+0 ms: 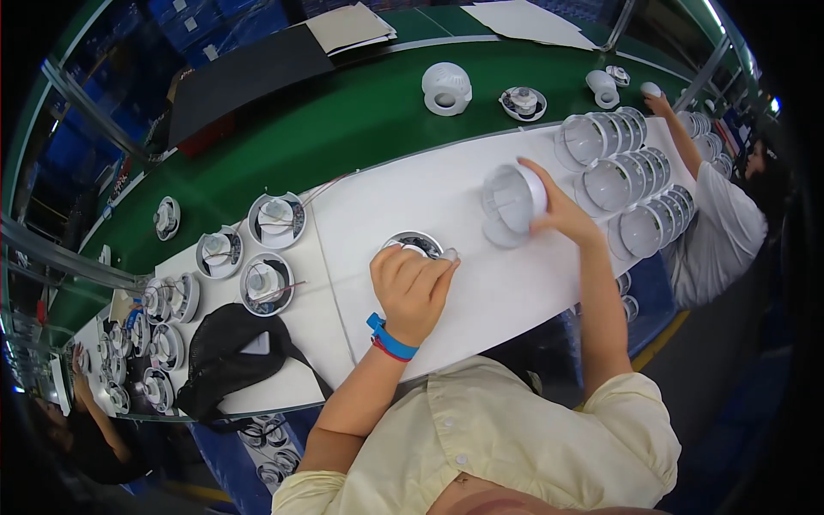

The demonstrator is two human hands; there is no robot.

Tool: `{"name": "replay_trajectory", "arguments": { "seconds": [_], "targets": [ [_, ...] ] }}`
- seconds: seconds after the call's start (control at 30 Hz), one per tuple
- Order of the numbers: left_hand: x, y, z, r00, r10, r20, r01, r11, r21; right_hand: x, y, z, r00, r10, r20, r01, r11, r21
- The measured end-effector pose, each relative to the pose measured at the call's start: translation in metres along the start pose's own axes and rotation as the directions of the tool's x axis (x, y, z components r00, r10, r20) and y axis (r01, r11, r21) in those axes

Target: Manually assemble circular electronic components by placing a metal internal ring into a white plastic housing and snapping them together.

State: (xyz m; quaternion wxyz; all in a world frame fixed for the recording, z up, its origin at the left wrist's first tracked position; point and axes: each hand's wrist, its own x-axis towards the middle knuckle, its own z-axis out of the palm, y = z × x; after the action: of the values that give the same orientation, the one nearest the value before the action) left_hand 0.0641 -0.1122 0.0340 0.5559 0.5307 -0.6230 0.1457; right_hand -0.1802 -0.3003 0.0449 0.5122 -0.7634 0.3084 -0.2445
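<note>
My right hand (562,209) grips a white, cup-shaped plastic cover (513,196) by its side, above the white work surface. The cover is smeared by motion. My left hand (412,283) has its fingers curled over a round white housing (410,236) with dark parts inside. That hand hides most of the housing. A pale, whitish bit shows at the tip of a finger or thumb; I cannot make out what it is. A blue band circles my left wrist.
Rows of nested clear-white covers (639,230) stand at the right. Several round units with wires, like this one (276,216), lie left of my hands, near a black bag (233,360). A green conveyor belt (360,120) carries finished-looking white units (446,88). Co-workers sit at both sides.
</note>
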Motion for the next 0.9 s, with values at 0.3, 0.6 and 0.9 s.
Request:
{"name": "replay_trajectory", "arguments": {
  "seconds": [0.3, 0.6, 0.9],
  "targets": [
    [0.0, -0.011, 0.001, 0.993, -0.114, -0.023, 0.115, 0.993, 0.031, -0.02, 0.03, 0.102, 0.964, 0.267, 0.014, -0.157, 0.522, 0.838],
    [-0.007, -0.005, 0.009, 0.987, -0.129, 0.096, 0.123, 0.99, 0.074, -0.04, -0.024, 0.136, 0.996, 0.075, 0.058, -0.095, 0.789, 0.607],
    [-0.007, -0.003, 0.002, 0.98, -0.164, 0.11, 0.162, 0.986, 0.021, -0.046, -0.027, 0.135, 0.995, 0.077, 0.069, -0.103, 0.745, 0.659]
  ]
}}
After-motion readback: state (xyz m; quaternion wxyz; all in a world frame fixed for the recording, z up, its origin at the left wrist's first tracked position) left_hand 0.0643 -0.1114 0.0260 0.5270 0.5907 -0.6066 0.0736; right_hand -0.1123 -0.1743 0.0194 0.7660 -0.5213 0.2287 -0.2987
